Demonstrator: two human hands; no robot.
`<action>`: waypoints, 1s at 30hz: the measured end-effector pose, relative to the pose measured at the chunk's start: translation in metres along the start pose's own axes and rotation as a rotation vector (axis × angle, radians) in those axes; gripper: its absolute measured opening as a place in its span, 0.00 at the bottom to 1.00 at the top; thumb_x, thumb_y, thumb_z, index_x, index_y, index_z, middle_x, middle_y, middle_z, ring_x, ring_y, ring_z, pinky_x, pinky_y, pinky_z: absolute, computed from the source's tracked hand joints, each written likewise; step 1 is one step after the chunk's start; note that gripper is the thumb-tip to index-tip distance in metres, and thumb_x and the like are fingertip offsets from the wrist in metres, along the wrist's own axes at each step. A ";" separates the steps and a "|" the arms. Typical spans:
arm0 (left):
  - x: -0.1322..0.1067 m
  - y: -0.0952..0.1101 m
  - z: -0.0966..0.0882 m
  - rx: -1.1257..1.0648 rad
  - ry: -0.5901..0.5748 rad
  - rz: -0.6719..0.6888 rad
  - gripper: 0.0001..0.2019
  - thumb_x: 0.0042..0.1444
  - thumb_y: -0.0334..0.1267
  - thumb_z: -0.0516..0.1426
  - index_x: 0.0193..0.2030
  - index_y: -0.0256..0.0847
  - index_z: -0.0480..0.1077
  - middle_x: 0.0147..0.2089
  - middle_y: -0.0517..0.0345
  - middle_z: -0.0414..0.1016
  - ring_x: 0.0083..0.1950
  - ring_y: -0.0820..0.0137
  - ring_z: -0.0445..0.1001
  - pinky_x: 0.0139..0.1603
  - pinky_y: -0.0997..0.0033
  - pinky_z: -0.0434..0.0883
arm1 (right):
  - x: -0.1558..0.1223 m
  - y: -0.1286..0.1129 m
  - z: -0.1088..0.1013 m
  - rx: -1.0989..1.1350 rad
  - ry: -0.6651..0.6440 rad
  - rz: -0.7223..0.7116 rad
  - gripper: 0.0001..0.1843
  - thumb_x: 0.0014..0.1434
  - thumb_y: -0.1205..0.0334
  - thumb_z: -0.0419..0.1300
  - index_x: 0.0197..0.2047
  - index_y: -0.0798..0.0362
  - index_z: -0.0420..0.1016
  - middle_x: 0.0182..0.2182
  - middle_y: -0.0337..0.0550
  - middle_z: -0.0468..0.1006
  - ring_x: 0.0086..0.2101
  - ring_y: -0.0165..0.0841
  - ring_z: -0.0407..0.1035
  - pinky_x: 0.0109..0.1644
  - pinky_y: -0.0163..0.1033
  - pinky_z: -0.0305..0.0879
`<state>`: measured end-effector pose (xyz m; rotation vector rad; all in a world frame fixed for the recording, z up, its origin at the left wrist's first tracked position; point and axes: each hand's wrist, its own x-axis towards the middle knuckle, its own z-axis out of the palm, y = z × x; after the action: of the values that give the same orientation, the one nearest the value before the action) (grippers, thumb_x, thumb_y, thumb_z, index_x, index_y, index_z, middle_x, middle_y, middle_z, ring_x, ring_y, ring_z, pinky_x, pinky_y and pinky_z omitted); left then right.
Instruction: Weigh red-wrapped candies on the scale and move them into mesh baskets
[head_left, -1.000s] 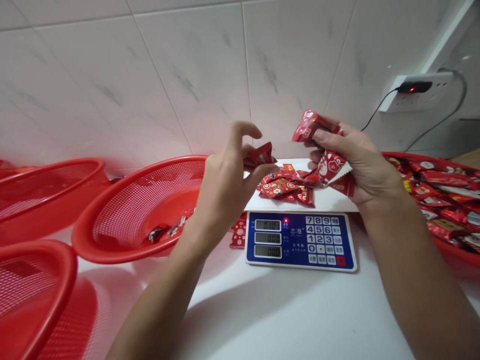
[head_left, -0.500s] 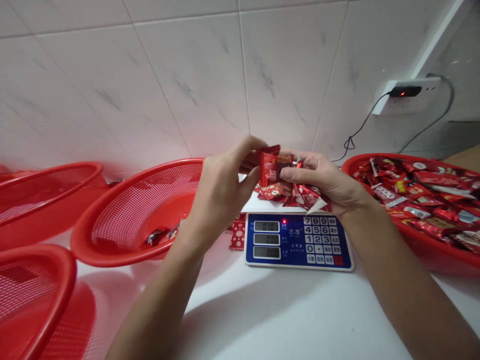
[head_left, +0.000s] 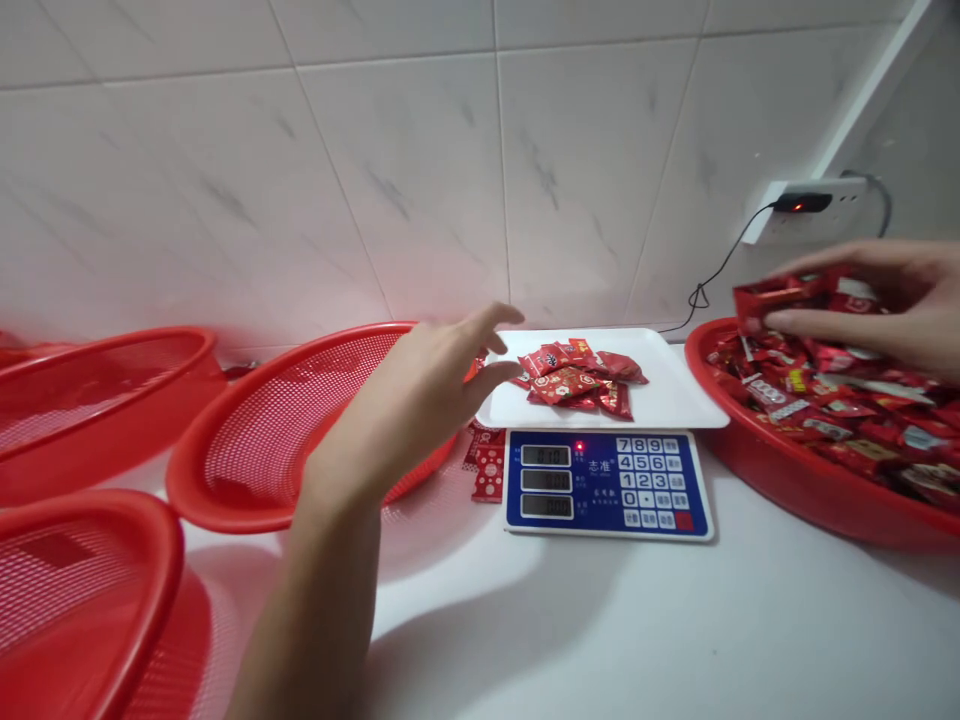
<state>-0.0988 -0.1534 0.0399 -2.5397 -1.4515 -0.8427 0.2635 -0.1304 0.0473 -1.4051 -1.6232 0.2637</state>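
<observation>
My left hand (head_left: 431, 385) hovers at the left edge of the scale's white tray (head_left: 682, 385), thumb and fingers apart with nothing between them. Several red wrapped candies (head_left: 566, 385) lie in a loose pile on that tray. The scale's blue panel (head_left: 592, 485) with its displays and keys faces me. At the far right, my right hand (head_left: 900, 310) is closed around several red candy packets (head_left: 795, 295), above a red basket (head_left: 795, 490) heaped with similar packets. Part of the right hand is cut off by the frame edge.
A red mesh basket (head_left: 247, 440) stands left of the scale, partly behind my left arm. Two more red baskets (head_left: 112, 365) are farther left. Red packets (head_left: 487, 470) lie beside the scale. A tiled wall and a socket (head_left: 806, 205) with a thin cable are behind.
My right hand has moved right from above the scale to over the full basket, carrying packets. My left hand has parted from the packets and opened, uncovering the pile on the tray.
</observation>
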 end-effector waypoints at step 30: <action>0.074 -0.013 0.122 -0.154 -0.497 -0.053 0.47 0.51 0.59 0.67 0.72 0.37 0.59 0.70 0.39 0.65 0.68 0.46 0.66 0.70 0.46 0.63 | 0.065 0.014 0.140 -0.274 -1.102 -0.164 0.69 0.30 0.39 0.75 0.74 0.52 0.58 0.69 0.54 0.64 0.66 0.54 0.61 0.72 0.55 0.57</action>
<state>-0.0296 -0.0476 -0.0278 -2.9881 -1.6350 -0.3462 0.1747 -0.0143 -0.0048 -1.3813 -2.7298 0.8465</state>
